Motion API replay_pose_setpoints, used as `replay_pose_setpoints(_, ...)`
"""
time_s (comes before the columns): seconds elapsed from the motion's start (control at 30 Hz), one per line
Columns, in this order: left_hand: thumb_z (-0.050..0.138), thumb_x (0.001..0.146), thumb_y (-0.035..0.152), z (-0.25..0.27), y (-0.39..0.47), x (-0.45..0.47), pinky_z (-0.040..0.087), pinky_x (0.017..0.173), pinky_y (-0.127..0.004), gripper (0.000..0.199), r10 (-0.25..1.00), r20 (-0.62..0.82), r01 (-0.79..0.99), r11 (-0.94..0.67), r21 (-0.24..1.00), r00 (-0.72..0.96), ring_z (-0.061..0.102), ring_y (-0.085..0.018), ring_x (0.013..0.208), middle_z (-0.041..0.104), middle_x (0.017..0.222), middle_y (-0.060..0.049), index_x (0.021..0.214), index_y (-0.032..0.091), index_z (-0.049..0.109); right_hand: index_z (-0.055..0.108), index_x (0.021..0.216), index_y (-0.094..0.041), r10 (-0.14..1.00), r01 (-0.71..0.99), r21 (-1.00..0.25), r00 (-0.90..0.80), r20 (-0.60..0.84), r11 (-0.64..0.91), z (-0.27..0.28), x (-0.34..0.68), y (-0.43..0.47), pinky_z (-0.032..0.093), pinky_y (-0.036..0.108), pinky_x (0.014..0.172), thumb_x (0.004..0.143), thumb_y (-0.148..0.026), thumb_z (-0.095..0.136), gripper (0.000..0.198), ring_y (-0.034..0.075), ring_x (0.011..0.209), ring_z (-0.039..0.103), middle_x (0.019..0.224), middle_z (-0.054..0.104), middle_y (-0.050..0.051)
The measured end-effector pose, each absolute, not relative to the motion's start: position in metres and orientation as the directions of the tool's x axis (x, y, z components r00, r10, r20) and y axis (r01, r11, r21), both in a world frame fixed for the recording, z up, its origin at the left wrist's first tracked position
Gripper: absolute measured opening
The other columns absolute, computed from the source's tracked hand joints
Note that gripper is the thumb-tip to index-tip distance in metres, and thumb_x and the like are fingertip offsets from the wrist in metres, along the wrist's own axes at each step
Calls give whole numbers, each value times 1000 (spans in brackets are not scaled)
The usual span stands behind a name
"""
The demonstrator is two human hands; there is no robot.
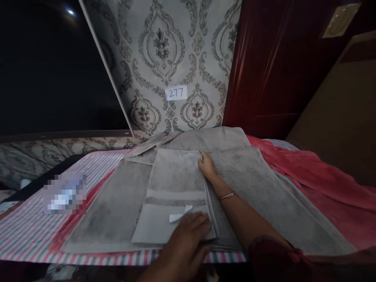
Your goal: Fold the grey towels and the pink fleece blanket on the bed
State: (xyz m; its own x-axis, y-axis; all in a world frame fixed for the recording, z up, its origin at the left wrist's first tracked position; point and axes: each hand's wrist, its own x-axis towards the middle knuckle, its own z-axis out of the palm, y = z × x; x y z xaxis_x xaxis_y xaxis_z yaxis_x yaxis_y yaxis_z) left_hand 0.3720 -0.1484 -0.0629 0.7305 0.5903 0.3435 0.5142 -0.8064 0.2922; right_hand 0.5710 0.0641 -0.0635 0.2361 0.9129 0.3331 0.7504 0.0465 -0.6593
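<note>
Although apart, hands (189,237) (207,166) on folded grey towel (179,170), left unclenched, right grip unclear, red blanket (320,176) alongside, striped cloth (95,163) beneath.

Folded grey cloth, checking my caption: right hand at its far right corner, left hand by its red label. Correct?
The label is white, not red, as the head view shows. The right hand is at the far right corner of the folded grey cloth, and the left hand by the label.
</note>
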Motion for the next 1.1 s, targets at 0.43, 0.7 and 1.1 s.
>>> replay_pose_setpoints(0.43,41,101,40,-11,82,353,24,120,-64,61,955,98,960,-281,10,278,23,-32,154,28,165,-17,156,14,36,28,159,-6,983,951,-274,-106,152,145,-51,538,40,17,51,122,98,-56,44,81,30,155,14,166,20,18)
replay_pose_setpoints(0.7,35,101,46,-42,86,348,26,118,-66,64,949,130,957,-287,-26,288,21,-32,155,24,167,-15,158,17,33,25,159,-4,993,954,-281,-90,78,108,-55,542,43,15,48,123,98,-61,40,85,28,156,11,167,16,18)
replay_pose_setpoints(1.1,61,82,29,-43,114,293,51,102,-44,43,951,295,635,-172,753,-92,68,-31,110,74,114,-13,123,15,68,45,151,-10,982,939,-343,39,187,28,-58,547,48,25,45,119,100,-50,46,64,32,153,20,163,30,19)
